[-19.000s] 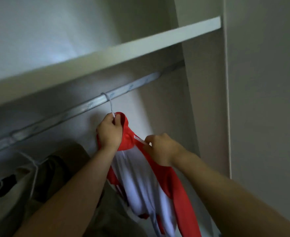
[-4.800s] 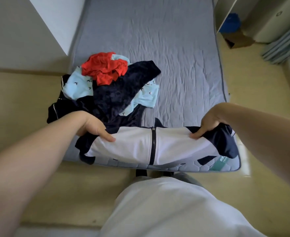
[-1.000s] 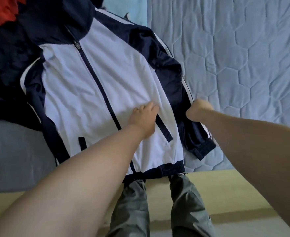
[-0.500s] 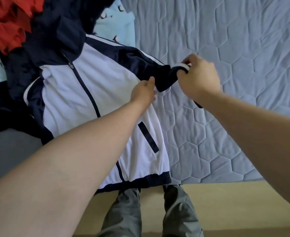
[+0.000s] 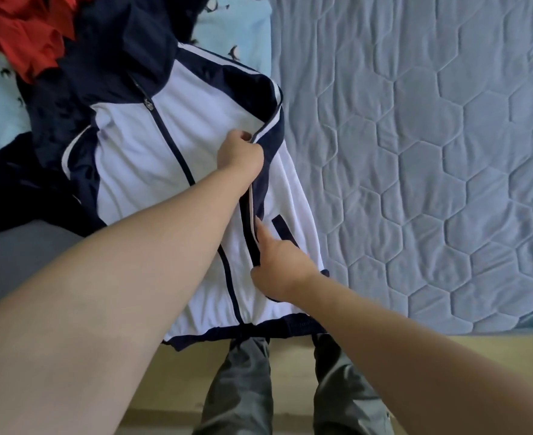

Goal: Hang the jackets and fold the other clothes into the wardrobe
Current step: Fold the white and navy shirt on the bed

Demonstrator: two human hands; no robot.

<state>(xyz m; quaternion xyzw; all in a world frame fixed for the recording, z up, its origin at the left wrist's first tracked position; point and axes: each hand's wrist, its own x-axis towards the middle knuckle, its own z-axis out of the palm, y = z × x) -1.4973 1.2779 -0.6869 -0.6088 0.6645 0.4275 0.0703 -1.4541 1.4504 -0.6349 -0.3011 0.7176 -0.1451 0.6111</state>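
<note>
A white and navy zip jacket (image 5: 139, 158) lies front up near the front edge of the quilted mattress (image 5: 431, 158). Its navy right sleeve (image 5: 268, 146), with white stripes, is folded down over the white front. My left hand (image 5: 241, 153) grips the sleeve just below the fold at the shoulder. My right hand (image 5: 279, 262) holds the sleeve's lower end, forefinger stretched along the stripe and thumb beneath. The cuff is hidden under that hand.
A pile lies at the upper left: a red garment (image 5: 23, 36), a light blue printed garment (image 5: 237, 32) and dark navy clothes (image 5: 11, 193). The right of the mattress is bare quilting. Below it are yellowish floor (image 5: 462, 350) and my legs in grey trousers (image 5: 240, 387).
My right hand has brought the sleeve end from out over the mattress down across the jacket front. My left hand has moved slightly and holds the fold.
</note>
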